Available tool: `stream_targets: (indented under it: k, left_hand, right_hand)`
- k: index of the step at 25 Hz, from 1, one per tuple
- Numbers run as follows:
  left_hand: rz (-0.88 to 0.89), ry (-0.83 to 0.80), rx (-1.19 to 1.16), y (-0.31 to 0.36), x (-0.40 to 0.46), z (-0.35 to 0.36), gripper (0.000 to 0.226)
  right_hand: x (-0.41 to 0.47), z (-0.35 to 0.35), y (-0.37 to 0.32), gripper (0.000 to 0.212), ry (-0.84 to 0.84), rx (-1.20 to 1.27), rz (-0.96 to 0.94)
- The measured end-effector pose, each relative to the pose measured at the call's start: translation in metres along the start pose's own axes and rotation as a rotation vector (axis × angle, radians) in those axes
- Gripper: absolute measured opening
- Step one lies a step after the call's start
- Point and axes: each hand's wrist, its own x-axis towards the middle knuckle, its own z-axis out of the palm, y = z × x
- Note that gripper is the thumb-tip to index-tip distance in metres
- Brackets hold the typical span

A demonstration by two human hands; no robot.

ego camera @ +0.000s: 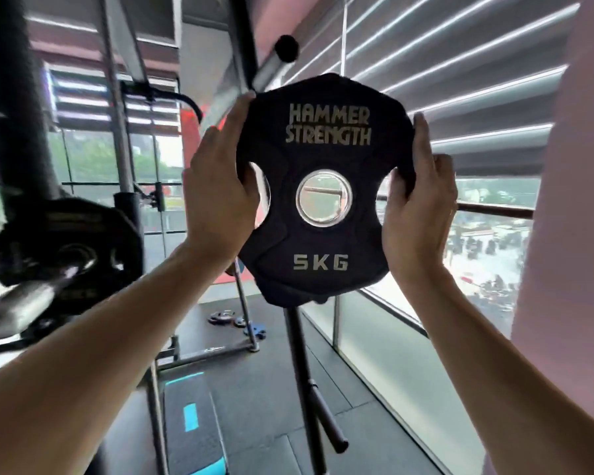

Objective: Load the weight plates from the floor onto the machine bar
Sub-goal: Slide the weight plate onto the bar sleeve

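Black rubber covers the weight plate (323,190), which is marked 5 KG and is held upright in the air, its printed face turned toward the camera. Both hands grasp it by the edges. The left hand (220,186) closes on the left side, with the thumb hooked into the left grip opening. The right hand (417,197) closes on the right side in the same way. The plate is between the two hands, in front of the person and high above the floor (261,399).

The relation that matters is between the centre hole (324,197) of the plate and the bar end (31,299). The steel bar end is low on the left, well apart from the plate, and its free tip points toward the camera. One dark plate (72,241) already sits on it. The left hand is the nearer one to the bar. As the plate is held now, the axis of its hole seems to lie roughly along the bar, but the hole is far to the right and higher.

I judge that the coming move must carry the plate left and down, past the free tip, and then line up the hole with the bar before sliding it on. More small plates (225,317) lie on the floor far behind.
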Motion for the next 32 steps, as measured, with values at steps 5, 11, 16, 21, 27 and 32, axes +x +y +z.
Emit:
stream_targets:
  k: [5,11,16,21,27,32]
  left_hand:
    - [-0.099,0.014,0.111,-0.039,-0.001,-0.08,0.076]
    - [-0.163,0.007,0.246,-0.092,-0.021,-0.152,0.077]
    - [-0.216,-0.047,0.314,-0.139,-0.046,-0.199,0.08]
    - [-0.299,-0.085,0.389,-0.179,-0.074,-0.227,0.082]
    - [-0.305,-0.085,0.394,-0.207,-0.088,-0.248,0.083]
    - [-0.353,-0.117,0.363,-0.222,-0.099,-0.25,0.084]
  right_hand:
    - [-0.026,0.041,-0.067,0.064,-0.086,0.141,0.014]
    - [-0.075,0.084,-0.133,0.067,-0.244,0.254,0.103]
    - [-0.123,0.119,-0.172,0.068,-0.345,0.381,0.147]
    - [-0.17,0.157,-0.195,0.069,-0.417,0.419,0.174]
    - [-0.198,0.183,-0.211,0.072,-0.464,0.41,0.177]
    - [-0.217,0.186,-0.216,0.074,-0.447,0.424,0.181]
